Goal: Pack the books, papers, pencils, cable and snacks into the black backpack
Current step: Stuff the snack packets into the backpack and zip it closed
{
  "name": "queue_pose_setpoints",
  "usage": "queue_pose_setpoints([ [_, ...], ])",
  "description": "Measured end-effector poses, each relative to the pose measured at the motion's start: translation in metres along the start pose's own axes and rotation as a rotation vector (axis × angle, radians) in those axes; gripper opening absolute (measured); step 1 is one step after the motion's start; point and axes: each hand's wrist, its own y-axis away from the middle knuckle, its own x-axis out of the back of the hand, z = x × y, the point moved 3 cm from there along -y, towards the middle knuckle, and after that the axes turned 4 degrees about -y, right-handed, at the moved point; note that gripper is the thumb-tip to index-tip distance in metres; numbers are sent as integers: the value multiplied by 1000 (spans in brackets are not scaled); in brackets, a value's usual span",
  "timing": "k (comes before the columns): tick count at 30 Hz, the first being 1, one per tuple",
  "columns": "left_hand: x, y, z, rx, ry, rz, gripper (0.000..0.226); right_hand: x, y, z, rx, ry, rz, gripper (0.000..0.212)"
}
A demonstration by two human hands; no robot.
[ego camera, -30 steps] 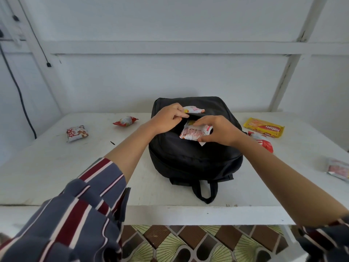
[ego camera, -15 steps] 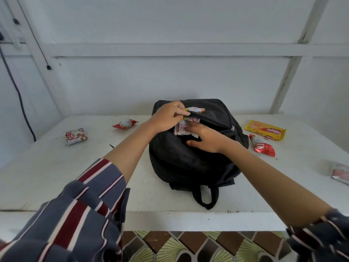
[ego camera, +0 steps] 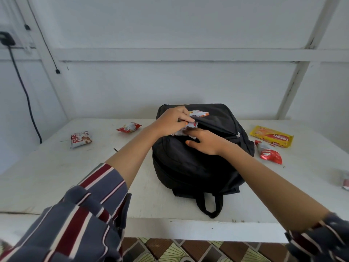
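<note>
The black backpack (ego camera: pixel 198 163) lies flat in the middle of the white table (ego camera: pixel 56 176), its front pocket open near the top. My left hand (ego camera: pixel 172 120) grips the pocket's edge and holds it open. My right hand (ego camera: pixel 204 141) rests on the backpack with straight fingers pushing a white and red snack packet (ego camera: pixel 190 125) into the pocket. Another snack packet (ego camera: pixel 199 113) sticks out just above the opening. Loose snacks lie on the table: a white and red pack (ego camera: pixel 80 139), a small red pack (ego camera: pixel 129 127), a yellow biscuit pack (ego camera: pixel 272 138), a red and white pack (ego camera: pixel 269 152).
One more packet (ego camera: pixel 346 183) shows at the right edge of the table. A black cable (ego camera: pixel 24 87) hangs down the wall at the left from a plug. The table's front edge runs just below the backpack's strap loop (ego camera: pixel 209 205). Patterned floor tiles lie below.
My right hand let go of the snack packet and flattened, pushing it deeper into the pocket until most of it is hidden. My left hand stayed on the pocket edge.
</note>
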Motion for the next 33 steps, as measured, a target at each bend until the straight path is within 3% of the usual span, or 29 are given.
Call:
queue_pose_setpoints([
  [13,4,9,-12,32,-85,-131,32,-4,-6,17,18,-23,-23,49],
  [33,24,9,-10,83,92,-88,49,5,-31,23,10,-26,17,48],
])
